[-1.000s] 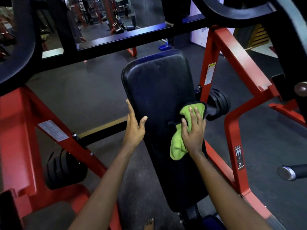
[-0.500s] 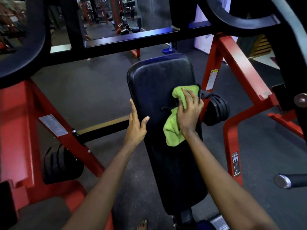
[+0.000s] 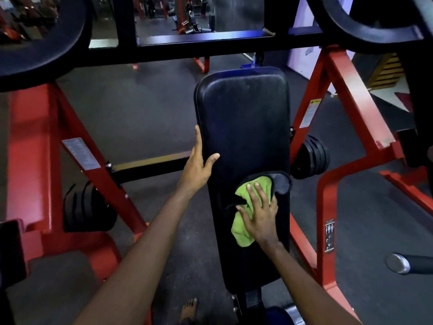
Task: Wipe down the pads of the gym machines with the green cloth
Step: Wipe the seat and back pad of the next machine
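Right hand (image 3: pixel 262 219) lies flat, fingers straight and spread, pressing the cloth (image 3: pixel 241 233) onto the lower right part of the pad (image 3: pixel 241 118). It clasps nothing; palm and fingers alone pin the fabric. The cloth is bunched, green face up, with a dark underside folded out toward the pad's right edge. Left hand (image 3: pixel 196 170), farther up, braces the pad's left edge: fingers straight along the side, thumb on the face, nothing held. Judged from this position, the step in hand is a wiping pass over the pad face. To do it well, apply even palm pressure so the cloth travels with the hand rather than slipping from under it. Flatten the bunch to widen contact. Work in overlapping strokes up to the top edge and across to the left side, where the bracing hand covers a strip. Beyond, plates (image 3: pixel 309 158) sit on the red frame (image 3: pixel 326 207), just beside the pad's right edge.
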### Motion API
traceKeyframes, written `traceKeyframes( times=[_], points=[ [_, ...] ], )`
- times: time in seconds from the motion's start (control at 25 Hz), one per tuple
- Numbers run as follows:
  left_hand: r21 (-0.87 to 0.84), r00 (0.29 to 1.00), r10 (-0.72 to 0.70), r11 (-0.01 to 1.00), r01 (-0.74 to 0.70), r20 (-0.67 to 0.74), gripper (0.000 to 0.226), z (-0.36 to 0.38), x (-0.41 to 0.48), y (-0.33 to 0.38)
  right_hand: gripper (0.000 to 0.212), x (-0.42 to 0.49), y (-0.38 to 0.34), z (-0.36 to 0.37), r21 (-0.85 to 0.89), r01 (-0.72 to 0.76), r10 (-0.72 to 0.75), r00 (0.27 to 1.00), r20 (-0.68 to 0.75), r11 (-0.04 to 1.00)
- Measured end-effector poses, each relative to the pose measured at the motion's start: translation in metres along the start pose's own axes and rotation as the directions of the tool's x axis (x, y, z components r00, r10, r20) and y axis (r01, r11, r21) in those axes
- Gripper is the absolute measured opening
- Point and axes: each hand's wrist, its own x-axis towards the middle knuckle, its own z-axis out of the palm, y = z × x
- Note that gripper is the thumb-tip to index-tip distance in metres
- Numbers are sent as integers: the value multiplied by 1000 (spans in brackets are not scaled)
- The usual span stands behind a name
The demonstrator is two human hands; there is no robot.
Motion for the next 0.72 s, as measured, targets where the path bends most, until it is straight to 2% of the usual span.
traceKeyframes(
  times=[0.12,0.4,0.52,0.64,0.72],
  points=[
    [6,1000,-16,1000,16,10,90,-1,-1,3,55,8,9,-2,13,44,-44,999,-4,999],
    [64,996,-88,994,89,-19,84,3,-14,13,54,103,-29,-31,-25,64,-66,996,-57,998],
    [85,987,-154,984,158,-48,77,7,-24,20,56,101,-30,-33,-54,125,-128,990,-64,991],
    [72,979,-193,977,198,-70,75,13,-29,26,62,44,-5,-18,-118,323,-317,946,66,939],
    [43,972,-224,973,228,-77,74,16,-32,23,73,13,11,-9,-126,411,-387,905,178,903]
  ],
)
